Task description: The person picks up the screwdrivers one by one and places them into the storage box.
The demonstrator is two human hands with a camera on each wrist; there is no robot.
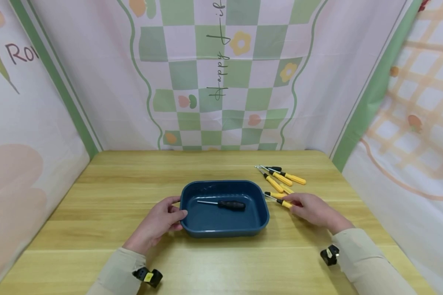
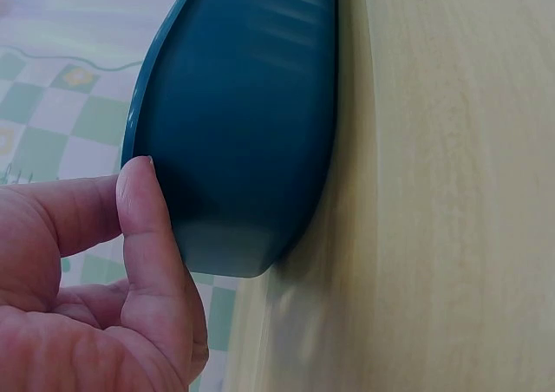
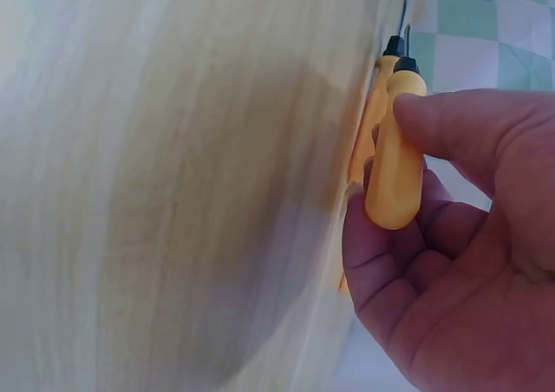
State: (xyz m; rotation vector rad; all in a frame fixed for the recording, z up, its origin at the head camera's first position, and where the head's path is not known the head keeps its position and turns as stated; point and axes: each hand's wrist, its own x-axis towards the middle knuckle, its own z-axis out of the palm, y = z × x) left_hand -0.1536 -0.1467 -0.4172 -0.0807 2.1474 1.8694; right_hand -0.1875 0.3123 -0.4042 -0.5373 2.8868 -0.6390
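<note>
A dark blue rectangular tray (image 1: 223,233) stands on the wooden table, and a black-handled screwdriver (image 1: 231,205) lies inside it. At the tray's left end, my left hand (image 1: 161,221) grips the rim with the thumb over the edge, as the left wrist view also shows. My right hand (image 1: 311,208), just right of the tray, pinches a screwdriver (image 3: 399,149) by its yellow handle, its shaft pointing towards the tray. Another yellow-handled screwdriver (image 3: 371,119) lies right beside the held one, partly hidden by the fingers.
Several more yellow-handled screwdrivers (image 1: 280,178) lie in a loose group behind the right hand, with a black-handled one (image 1: 274,168) among them. Patterned cloth (image 1: 221,82) hangs behind the table (image 1: 133,172) and along both sides.
</note>
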